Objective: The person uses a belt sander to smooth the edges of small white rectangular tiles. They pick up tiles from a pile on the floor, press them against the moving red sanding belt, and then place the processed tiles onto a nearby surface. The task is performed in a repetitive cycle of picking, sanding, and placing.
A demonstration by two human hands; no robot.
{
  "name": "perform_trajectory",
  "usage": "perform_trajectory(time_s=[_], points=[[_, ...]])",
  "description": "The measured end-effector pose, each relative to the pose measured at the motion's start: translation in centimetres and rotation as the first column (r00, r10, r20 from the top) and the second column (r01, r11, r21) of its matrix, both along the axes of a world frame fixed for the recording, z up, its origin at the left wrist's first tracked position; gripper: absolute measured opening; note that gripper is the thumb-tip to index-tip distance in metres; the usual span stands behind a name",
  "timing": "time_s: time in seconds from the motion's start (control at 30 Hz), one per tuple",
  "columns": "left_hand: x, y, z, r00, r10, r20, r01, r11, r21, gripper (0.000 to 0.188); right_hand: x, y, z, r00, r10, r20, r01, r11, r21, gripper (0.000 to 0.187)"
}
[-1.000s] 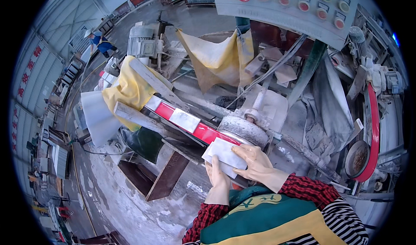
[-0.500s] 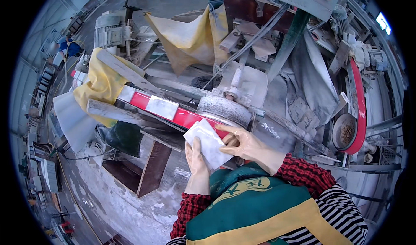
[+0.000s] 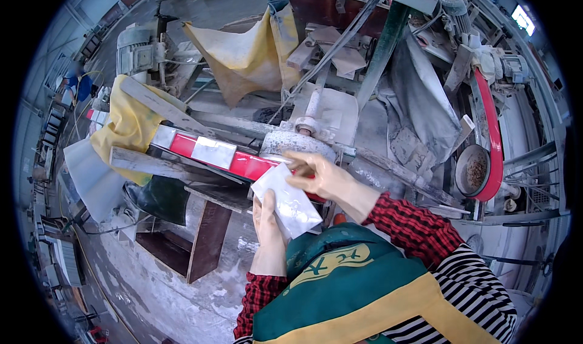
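Note:
A white square tile [image 3: 288, 203] with a glossy face is tilted in front of my body. My left hand [image 3: 267, 222] grips its left lower edge, thumb on the face and fingers behind it. By the tile's upper right edge is my right hand [image 3: 328, 177], its fingers apart and bent, pointing left over the tile's top; whether a fingertip touches it I cannot tell. Both hands look gloved. Just beyond them runs a red belt [image 3: 248, 166], on which another white tile [image 3: 214, 152] lies. A dusty round drum [image 3: 297, 143] sits behind the belt.
Wooden rails [image 3: 164, 165] flank the belt, with a yellow cloth [image 3: 124, 116] draped over its left end. A brown open box [image 3: 209, 240] stands on the floor below. At right, a second red belt [image 3: 495, 143] loops round a pulley [image 3: 472, 171]. A motor [image 3: 135, 52] stands far left.
My right hand has lifted off the tile's right side and moved toward its upper edge. The tile stays in my left hand. The whole view has shifted slightly.

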State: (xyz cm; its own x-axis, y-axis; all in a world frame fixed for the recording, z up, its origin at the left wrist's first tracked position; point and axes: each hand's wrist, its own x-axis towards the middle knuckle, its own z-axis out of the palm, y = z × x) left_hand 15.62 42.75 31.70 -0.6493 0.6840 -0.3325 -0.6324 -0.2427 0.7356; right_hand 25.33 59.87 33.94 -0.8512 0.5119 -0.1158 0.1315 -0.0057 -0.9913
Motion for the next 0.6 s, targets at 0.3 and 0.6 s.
perform_trajectory(time_s=[0.3,0.6], points=[[-1.5,0.5,-1.7,0.996,0.077,-0.038,-0.079,0.994,-0.069,0.048,6.4,-1.7,-0.6,0.992,0.106,-0.071,-0.118,0.976,-0.183,0.077],[-0.4,1.4,-1.5,0.994,-0.009,-0.107,0.011,1.0,0.016,0.071,3.8,-2.2,-2.9,0.975,0.098,-0.199,-0.141,0.965,-0.219,0.062]])
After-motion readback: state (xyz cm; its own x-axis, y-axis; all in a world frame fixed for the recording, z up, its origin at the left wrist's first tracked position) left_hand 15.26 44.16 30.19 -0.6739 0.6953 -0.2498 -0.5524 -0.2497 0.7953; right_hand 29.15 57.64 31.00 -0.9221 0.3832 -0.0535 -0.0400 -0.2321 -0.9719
